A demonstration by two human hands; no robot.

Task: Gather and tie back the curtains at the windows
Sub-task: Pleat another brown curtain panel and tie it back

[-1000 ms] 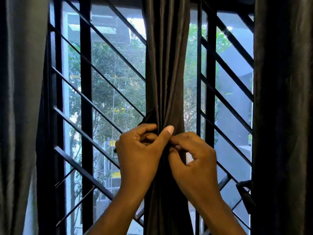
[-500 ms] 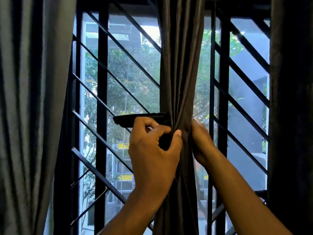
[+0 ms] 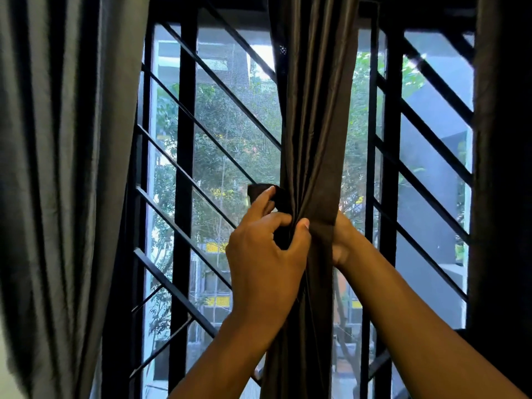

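Note:
A dark brown curtain (image 3: 313, 116) hangs gathered into a narrow bundle in the middle of the window. A dark fabric tie-back strap (image 3: 263, 192) sticks out to the left of the bundle. My left hand (image 3: 267, 257) pinches the strap and the front folds of the bundle, index finger on the strap's end. My right hand (image 3: 341, 240) reaches round behind the bundle from the right; its fingers are hidden by the cloth. A grey curtain (image 3: 66, 168) hangs loose on the left, and another dark curtain (image 3: 503, 168) hangs on the right.
Black window grille bars (image 3: 187, 139) run upright and diagonal right behind the curtain. Beyond the glass are trees and buildings. A second loose strap end (image 3: 377, 362) shows low on the right by the grille.
My right hand went from the front of the bundle to behind it. The strap's free end, long at the left half a second ago, now shows shorter. The view shifted left and closer.

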